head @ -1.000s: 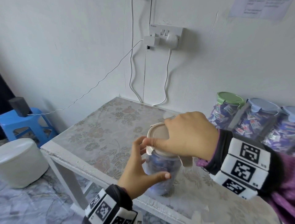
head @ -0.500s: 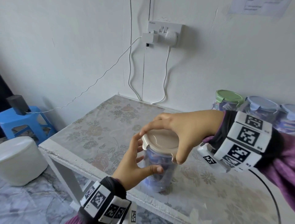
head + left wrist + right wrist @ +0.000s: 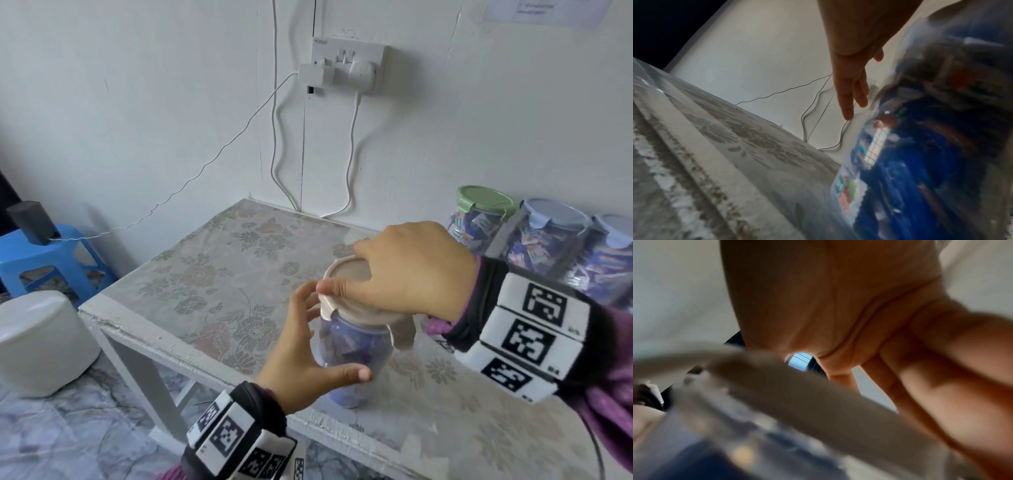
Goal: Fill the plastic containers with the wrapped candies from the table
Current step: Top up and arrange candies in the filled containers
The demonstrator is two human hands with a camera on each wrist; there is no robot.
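Clear jar (image 3: 354,353) of wrapped candies upright near the tabletop's (image 3: 219,260) front edge, beige lid (image 3: 349,274) on top, right hand (image 3: 400,270) grasping the lid, left hand (image 3: 308,356) curled round the jar's side, three filled jars (image 3: 534,236) at the back right by the wall.

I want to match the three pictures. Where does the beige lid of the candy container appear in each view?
Head: the beige lid sits at centre, on the container, under the right hand.
Left wrist: the lid is not clearly visible; only the container wall fills the right side.
Right wrist: the lid is a blurred beige band running from the left edge to lower right, below the palm.
Shared landmark: the blue candies inside the container.
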